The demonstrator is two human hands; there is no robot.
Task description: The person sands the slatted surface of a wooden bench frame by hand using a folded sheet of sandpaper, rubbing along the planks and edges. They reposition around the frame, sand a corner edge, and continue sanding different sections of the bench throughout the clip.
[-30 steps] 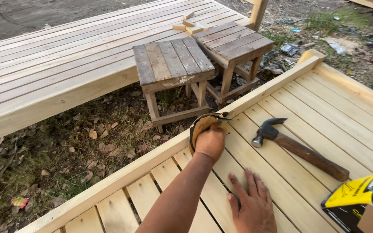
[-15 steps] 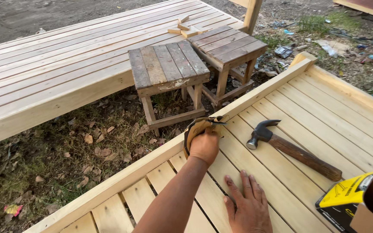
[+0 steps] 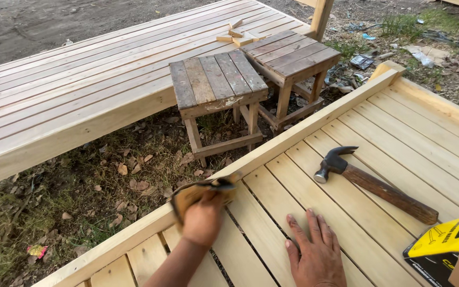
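The head view looked down on a slatted wooden platform of pale planks. The left hand was closed around a folded piece of sandpaper, pressing it onto the raised edge rail at the platform's near side; the sandpaper sat right on the rail's top, slightly blurred. That hand's grip was tight, fingers curled over the sheet. The right hand lay flat with fingers spread on a plank just beside it, holding nothing, as if bracing.

A hammer with a dark head and wooden handle lay across the planks, apart from both hands. A yellow and black box showed at the lower right corner, partly cut off. Beyond the rail, on ground strewn with dry leaves, stood two small wooden stools, and behind them a second long plank platform with a few wood offcuts on it.

What looked risky: the rail's edge seemed raw, so a splinter could catch the bare fingers if the sheet slipped off. The gaps between planks could pinch the bracing fingertips. The hammer, lying loose, could be knocked if the arm swung wide.
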